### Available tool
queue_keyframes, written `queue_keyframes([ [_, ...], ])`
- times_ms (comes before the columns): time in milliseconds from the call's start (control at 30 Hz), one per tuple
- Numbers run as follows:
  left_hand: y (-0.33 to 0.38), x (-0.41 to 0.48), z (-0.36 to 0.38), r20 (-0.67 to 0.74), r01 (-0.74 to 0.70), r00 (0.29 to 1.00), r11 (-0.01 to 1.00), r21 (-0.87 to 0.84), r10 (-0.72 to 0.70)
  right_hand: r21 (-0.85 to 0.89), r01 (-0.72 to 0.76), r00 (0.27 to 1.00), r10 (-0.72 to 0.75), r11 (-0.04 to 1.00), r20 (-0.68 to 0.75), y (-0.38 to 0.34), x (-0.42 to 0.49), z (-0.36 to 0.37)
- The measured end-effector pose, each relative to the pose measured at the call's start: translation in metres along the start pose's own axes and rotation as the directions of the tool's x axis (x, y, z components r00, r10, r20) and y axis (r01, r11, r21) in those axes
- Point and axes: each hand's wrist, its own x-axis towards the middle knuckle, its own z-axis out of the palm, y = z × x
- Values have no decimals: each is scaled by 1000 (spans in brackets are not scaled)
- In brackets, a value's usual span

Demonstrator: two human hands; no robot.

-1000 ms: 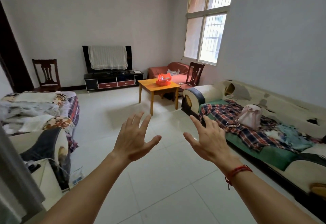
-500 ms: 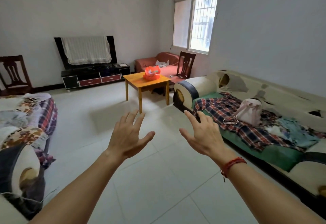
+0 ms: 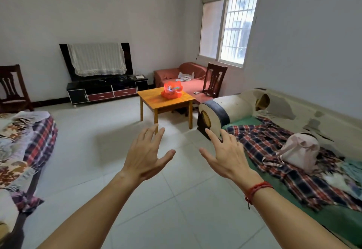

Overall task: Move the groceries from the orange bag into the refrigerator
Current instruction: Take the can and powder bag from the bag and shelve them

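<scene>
Orange bag (image 3: 171,90) on wooden table (image 3: 154,101), colourful contents inside, indistinct

Both bare arms outstretched, left hand (image 3: 146,155) and right hand (image 3: 227,155) empty, fingers spread.

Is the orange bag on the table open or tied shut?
Open: the orange bag gapes at the top, colourful items showing inside.

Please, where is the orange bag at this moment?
In the head view, near the centre, the orange bag sits on the small wooden table across the room, right of the TV stand and left of the dark chair by the window.
</scene>
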Motion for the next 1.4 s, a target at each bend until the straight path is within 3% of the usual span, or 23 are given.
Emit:
queue_keyframes([
  [733, -190, 378, 195, 49, 51, 998, 999, 0, -51, -10, 3, 1000, -3, 1000, -2, 29, 434, 151],
  [1400, -276, 717, 390, 109, 148, 983, 988, 35, -151, 35, 82, 993, -85, 996, 88, 153, 817, 281],
])
